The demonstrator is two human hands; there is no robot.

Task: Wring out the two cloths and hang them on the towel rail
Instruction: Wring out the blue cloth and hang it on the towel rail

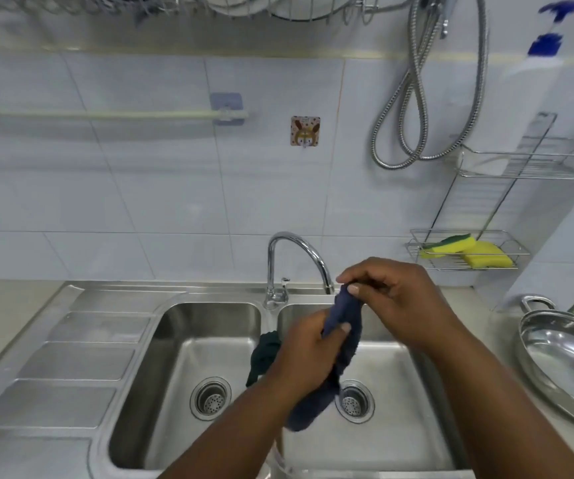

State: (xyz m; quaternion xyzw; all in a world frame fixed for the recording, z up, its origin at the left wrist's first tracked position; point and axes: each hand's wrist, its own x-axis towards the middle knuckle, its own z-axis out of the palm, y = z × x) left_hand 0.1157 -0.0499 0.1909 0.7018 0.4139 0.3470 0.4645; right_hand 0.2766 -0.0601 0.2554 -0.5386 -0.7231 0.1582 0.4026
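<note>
A dark blue cloth (342, 344) is stretched between both my hands above the right basin of the steel double sink (209, 309). My left hand (308, 354) grips its middle and my right hand (392, 292) grips its upper end. The cloth's lower end hangs down toward the right drain. A dark green cloth (264, 354) lies draped over the divider between the two basins, partly hidden behind my left hand. The pale towel rail (106, 114) runs along the tiled wall at the upper left, with nothing on it.
A chrome tap (295, 250) arches over the sink just behind my hands. A wire rack with yellow sponges (468, 252) hangs at the right, a shower hose (430, 98) above it. A steel pan (568, 357) sits on the right counter. The draining board (71, 357) lies left.
</note>
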